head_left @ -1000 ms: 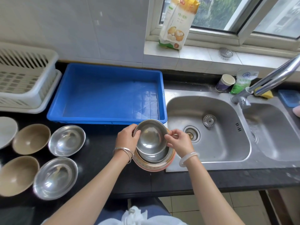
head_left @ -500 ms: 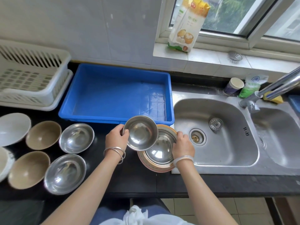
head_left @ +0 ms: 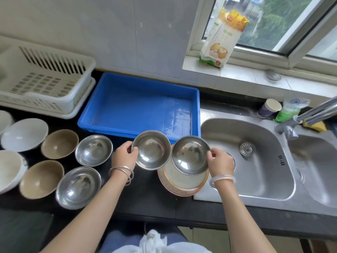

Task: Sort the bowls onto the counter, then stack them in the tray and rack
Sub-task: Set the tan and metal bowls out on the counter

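Note:
My left hand point(head_left: 124, 157) grips the rim of a small steel bowl point(head_left: 151, 150), held above the black counter in front of the blue tray point(head_left: 138, 106). My right hand point(head_left: 219, 162) holds a second steel bowl point(head_left: 190, 155) just above an orange-rimmed bowl point(head_left: 182, 185) that stands at the sink's left edge. To the left on the counter stand two more steel bowls point(head_left: 94, 150), two brown bowls point(head_left: 59, 144) and white bowls point(head_left: 24, 135). The cream dish rack point(head_left: 43, 84) stands at the far left with nothing in it.
A double steel sink point(head_left: 255, 161) with a tap point(head_left: 310, 114) fills the right side. Behind it are a paper cup point(head_left: 269, 108), a green bag and a yellow sponge. A flour bag point(head_left: 222, 39) leans on the window sill.
Both steel bowls have come off the stack: my left hand took the top one to the left, then my right hand lifted the second one out of the orange-rimmed bowl.

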### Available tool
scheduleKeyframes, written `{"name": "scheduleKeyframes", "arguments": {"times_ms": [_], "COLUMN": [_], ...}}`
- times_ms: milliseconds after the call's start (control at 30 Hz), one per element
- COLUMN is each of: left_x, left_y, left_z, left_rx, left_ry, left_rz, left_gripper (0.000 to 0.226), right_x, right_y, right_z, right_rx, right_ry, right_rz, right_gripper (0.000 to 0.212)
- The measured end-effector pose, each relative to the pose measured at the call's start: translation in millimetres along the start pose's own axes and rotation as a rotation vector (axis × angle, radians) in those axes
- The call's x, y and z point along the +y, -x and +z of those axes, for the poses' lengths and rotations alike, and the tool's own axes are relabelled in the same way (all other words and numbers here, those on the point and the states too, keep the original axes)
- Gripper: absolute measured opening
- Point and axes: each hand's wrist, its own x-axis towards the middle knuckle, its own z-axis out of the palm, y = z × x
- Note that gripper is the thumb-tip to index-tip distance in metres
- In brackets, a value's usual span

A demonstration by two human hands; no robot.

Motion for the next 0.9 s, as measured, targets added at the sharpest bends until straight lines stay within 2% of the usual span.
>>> {"name": "scheduleKeyframes", "arguments": {"times_ms": [133, 300, 433, 500, 567, 633, 700, 767, 900], "left_x": [-14, -48, -78, -89, -98, -104, -109, -112, -114], "left_y": [11, 35, 58, 67, 74, 78, 78, 77, 77], "left_z": [-16, -30, -37, -38, -38, -38, -39, -40, -40], "left_rx": [0.076, 0.179, 0.21, 0.225, 0.245, 0.249, 0.24, 0.239, 0.265], "left_ry": [0.131, 0.272, 0.294, 0.299, 0.293, 0.265, 0.209, 0.158, 0.06], "left_rz": [-0.12, -0.288, -0.407, -0.453, -0.495, -0.524, -0.522, -0.504, -0.435], "left_gripper": [0.018, 0.016, 0.017, 0.018, 0.019, 0.019, 0.016, 0.008, 0.011], "right_x": [-18, -60, -96, -111, -123, -132, -138, -141, -144], "right_y": [-15, -20, -8, -2, 3, 6, 6, 7, 13], "right_z": [-9, 20, 52, 68, 80, 90, 99, 108, 115], "right_rx": [-0.078, -0.33, -0.494, -0.553, -0.593, -0.637, -0.668, -0.701, -0.73], "right_ry": [-0.206, -0.402, -0.334, -0.285, -0.203, -0.136, -0.119, -0.11, -0.049], "right_rz": [0.056, 0.058, -0.031, -0.04, -0.039, -0.018, 0.007, 0.035, 0.066], "right_gripper": [0.024, 0.017, 0.014, 0.014, 0.023, 0.02, 0.011, 0.014, 0.016]}}
